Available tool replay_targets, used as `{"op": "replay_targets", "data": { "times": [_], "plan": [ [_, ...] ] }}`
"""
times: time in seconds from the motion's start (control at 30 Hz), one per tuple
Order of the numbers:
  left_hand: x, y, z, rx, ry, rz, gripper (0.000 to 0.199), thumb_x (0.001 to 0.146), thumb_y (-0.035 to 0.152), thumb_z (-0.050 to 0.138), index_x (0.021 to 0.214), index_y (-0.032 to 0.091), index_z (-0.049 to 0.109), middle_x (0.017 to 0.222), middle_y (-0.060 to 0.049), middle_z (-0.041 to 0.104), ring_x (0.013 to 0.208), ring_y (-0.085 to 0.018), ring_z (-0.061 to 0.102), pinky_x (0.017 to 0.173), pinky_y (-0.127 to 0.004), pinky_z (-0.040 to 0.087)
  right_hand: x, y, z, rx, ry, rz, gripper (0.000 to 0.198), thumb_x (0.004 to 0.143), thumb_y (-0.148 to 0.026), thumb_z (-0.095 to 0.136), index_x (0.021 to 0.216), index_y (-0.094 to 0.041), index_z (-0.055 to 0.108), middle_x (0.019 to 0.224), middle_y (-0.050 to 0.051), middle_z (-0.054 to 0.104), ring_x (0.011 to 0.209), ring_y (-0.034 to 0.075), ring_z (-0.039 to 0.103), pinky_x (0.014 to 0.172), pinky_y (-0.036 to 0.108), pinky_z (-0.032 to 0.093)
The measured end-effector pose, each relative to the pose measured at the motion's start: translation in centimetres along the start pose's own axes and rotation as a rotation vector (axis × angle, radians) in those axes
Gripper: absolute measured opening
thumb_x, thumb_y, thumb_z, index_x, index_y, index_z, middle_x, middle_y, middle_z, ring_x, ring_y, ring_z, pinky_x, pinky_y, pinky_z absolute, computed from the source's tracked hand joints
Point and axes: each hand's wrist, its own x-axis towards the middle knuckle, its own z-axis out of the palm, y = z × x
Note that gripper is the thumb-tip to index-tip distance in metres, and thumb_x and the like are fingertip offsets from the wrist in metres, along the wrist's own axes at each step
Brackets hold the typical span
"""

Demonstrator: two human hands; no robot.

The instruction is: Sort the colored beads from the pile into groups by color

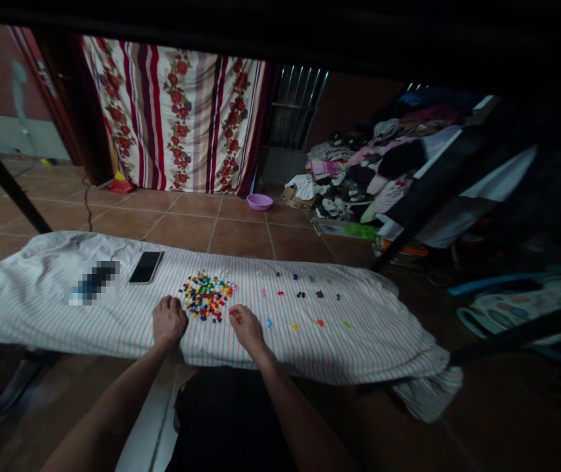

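Note:
A loose pile of small multicoloured pieces (206, 295), too small to name exactly, lies on a striped cloth (128, 328). Just left of the pile, my left hand (170, 321) rests on the cloth with its fingers curled in; whatever may be inside them is hidden. At the pile's right edge, my right hand (246, 326) pinches a small red piece between thumb and fingertips. To the right, little groups sorted by colour sit in rows, among them blue pieces (269, 323), yellow pieces (295, 326), orange pieces (320, 322) and brown pieces (319, 294).
A phone (146, 267) lies on the cloth left of the pile, beside a blurred-out object (94, 282). Beyond are a tiled floor, a purple basin (259, 202), a floral curtain (177, 118) and a heap of clothes (373, 157). Dark metal bars (418, 196) frame the cloth-covered surface.

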Motion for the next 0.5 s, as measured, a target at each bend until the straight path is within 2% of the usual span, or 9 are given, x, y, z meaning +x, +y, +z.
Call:
{"op": "replay_targets", "data": {
  "times": [0.17,0.3,0.5],
  "plan": [
    [-0.8,-0.1,-0.4,-0.005,-0.079,0.064,0.038,0.084,0.017,0.043,0.116,0.011,0.063,0.128,-0.019,0.06,0.129,-0.028,0.047,0.108,-0.042,0.036,-1.2,0.2,-2.4,0.074,0.071,0.008,0.017,0.083,-0.016,0.054,0.091,-0.022,0.067,0.088,0.001,0.071,0.077,0.014,0.067,0.075,0.025,0.052],
    [-2.9,0.6,-0.4,0.022,-0.166,0.014,0.052,0.089,0.023,0.034,0.137,0.009,0.051,0.148,-0.022,0.046,0.141,-0.032,0.037,0.113,-0.05,0.031,-2.3,0.2,-3.9,0.129,0.118,0.026,0.017,0.081,-0.021,0.055,0.091,-0.023,0.068,0.087,0.002,0.072,0.078,0.015,0.068,0.076,0.028,0.054],
    [-5.0,2.0,-1.3,0.052,-0.354,-0.022,0.06,0.093,0.03,0.027,0.148,0.01,0.037,0.159,-0.019,0.029,0.149,-0.032,0.023,0.118,-0.05,0.022,-4.0,-0.2,-5.4,0.231,0.12,0.032,0.02,0.076,-0.031,0.053,0.086,-0.023,0.068,0.084,0.004,0.073,0.077,0.019,0.069,0.073,0.031,0.055]
  ]
}}
